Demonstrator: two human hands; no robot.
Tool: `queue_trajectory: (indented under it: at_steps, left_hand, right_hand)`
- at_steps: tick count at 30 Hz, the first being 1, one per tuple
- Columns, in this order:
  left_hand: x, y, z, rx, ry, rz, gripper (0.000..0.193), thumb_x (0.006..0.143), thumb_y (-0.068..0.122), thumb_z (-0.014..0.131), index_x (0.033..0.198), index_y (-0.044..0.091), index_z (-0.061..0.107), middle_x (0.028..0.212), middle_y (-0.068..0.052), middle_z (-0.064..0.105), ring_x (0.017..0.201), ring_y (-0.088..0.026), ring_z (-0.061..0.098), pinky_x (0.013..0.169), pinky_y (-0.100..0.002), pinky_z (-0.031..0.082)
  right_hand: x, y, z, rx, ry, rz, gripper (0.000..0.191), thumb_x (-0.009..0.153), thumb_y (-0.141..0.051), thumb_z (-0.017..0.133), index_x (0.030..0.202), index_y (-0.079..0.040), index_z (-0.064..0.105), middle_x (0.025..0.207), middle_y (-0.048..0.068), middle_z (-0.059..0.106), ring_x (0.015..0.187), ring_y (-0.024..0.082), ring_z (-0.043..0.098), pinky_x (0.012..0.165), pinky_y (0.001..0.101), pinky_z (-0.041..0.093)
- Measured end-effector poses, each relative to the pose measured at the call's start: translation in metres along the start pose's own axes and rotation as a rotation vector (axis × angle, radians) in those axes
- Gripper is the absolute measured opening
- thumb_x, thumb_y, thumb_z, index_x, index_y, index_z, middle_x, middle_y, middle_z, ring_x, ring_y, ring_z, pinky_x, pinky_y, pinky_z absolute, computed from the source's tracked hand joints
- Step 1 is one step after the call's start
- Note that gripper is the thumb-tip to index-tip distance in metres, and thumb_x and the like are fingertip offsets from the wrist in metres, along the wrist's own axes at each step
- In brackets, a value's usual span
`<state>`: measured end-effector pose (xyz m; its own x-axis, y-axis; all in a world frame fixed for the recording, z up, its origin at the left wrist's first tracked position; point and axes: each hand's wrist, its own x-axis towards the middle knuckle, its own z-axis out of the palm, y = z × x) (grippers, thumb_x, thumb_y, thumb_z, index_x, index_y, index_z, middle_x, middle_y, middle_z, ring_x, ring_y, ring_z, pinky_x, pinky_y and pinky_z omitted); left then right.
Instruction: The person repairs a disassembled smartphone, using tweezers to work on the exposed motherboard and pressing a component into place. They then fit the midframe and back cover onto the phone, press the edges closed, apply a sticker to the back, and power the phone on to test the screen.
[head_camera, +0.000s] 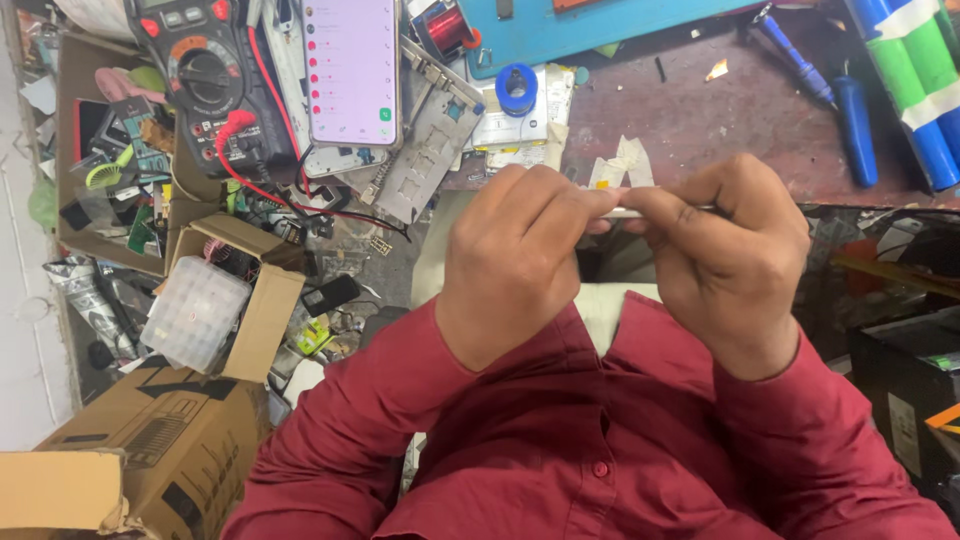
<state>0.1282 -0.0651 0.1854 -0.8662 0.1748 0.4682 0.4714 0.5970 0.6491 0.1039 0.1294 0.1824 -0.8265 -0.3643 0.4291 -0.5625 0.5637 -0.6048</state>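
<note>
A crowded repair table (700, 120) with a dark, worn top fills the upper part of the view, and its front edge runs just beyond the person's knuckles. Both hands are raised over that edge, close to the chest, and between them sits a thin pale strip (625, 211), level and crosswise. The left hand (515, 265) has its fingers (560, 205) closed together on one end of the strip; the right hand (725, 255) is pinched shut on the other end, and the two sets of fingertips touch in the middle. Red sleeves take up the bottom of the view, so there is little open room below the hands. Just past the strip, on the table, lie scraps of pale tape (622, 160). Farther back are a blue roll of tape (517, 88), a phone (351, 68) with a lit screen, and a multimeter (205, 75) with red leads trailing toward the edge. To the person's right lie blue screwdrivers (850, 115) and blue-and-green cylinders (925, 90), well apart from the hands. On the left, open cardboard boxes (170, 440) and a clear plastic case (195, 312) crowd the space beside the left elbow
</note>
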Motion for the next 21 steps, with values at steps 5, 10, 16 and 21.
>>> queue_trajectory:
  at_steps: [5, 10, 16, 21]
  left_hand:
    - [-0.007, -0.001, 0.007, 0.027, 0.038, 0.023, 0.035, 0.082, -0.008, 0.073, 0.113, 0.007, 0.07, 0.095, -0.005, 0.062, 0.09, -0.027, 0.061, 0.076, -0.037, 0.05]
    - [-0.009, -0.003, 0.01, -0.124, 0.152, -0.108, 0.028, 0.089, -0.005, 0.071, 0.114, 0.008, 0.069, 0.098, -0.005, 0.067, 0.092, -0.025, 0.067, 0.08, -0.034, 0.053]
    - [0.005, 0.005, 0.006, -0.164, 0.062, -0.154, 0.015, 0.097, 0.008, 0.078, 0.109, 0.01, 0.07, 0.103, -0.006, 0.07, 0.091, -0.025, 0.068, 0.082, -0.035, 0.053]
    - [0.008, 0.016, 0.01, -0.287, 0.028, -0.09, 0.033, 0.092, 0.009, 0.081, 0.122, 0.007, 0.067, 0.109, -0.008, 0.071, 0.095, -0.026, 0.069, 0.083, -0.034, 0.055]
  right_hand:
    - [-0.01, 0.005, 0.004, -0.096, 0.059, -0.069, 0.036, 0.078, 0.013, 0.082, 0.107, -0.008, 0.081, 0.09, 0.006, 0.063, 0.073, 0.021, 0.058, 0.063, 0.0328, 0.044]
    - [-0.002, 0.01, -0.011, 0.478, 0.183, 0.25, 0.034, 0.086, -0.001, 0.088, 0.116, -0.008, 0.072, 0.105, 0.002, 0.067, 0.095, 0.014, 0.068, 0.078, 0.0282, 0.056]
    - [0.009, 0.007, -0.043, 0.325, 0.071, 0.359, 0.034, 0.081, 0.006, 0.084, 0.112, 0.0, 0.072, 0.096, 0.009, 0.068, 0.08, 0.013, 0.06, 0.064, 0.0259, 0.043]
    - [0.017, -0.002, -0.047, 0.168, -0.108, 0.098, 0.038, 0.076, 0.006, 0.084, 0.111, -0.002, 0.073, 0.094, 0.01, 0.067, 0.08, 0.018, 0.064, 0.067, 0.0291, 0.048]
